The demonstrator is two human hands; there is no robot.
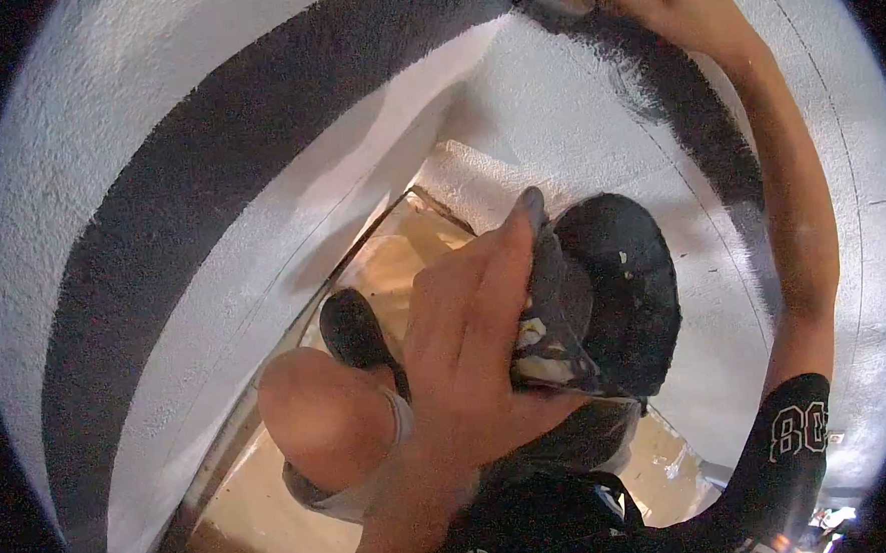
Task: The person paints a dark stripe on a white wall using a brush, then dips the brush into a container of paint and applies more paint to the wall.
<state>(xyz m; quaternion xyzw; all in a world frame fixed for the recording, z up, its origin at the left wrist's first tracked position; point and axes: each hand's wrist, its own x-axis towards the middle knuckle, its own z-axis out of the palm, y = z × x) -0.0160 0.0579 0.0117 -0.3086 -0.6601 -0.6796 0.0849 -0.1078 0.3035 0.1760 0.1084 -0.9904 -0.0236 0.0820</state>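
Observation:
My left hand (466, 325) is in the middle of the view, wrapped round a paint container (557, 356). Its wide round mouth is black with paint (629, 292), and yellowish marks show on its side. One fingertip of this hand is stained dark. At the top, my right hand (659, 5) reaches up to the white wall with its fingers closed at a wet-looking black patch. Whatever it holds there is cut off and blends into the paint. Below that hand, thin black smears (633, 81) edge the right-hand painted band (712, 152).
A broad black curved band (187, 180) runs along the left wall (260, 226). Thin pencil-like lines mark the right wall (833, 76). Below are a tan floor surface (259, 496), my bare knee (320, 413) and a dark shoe (350, 326).

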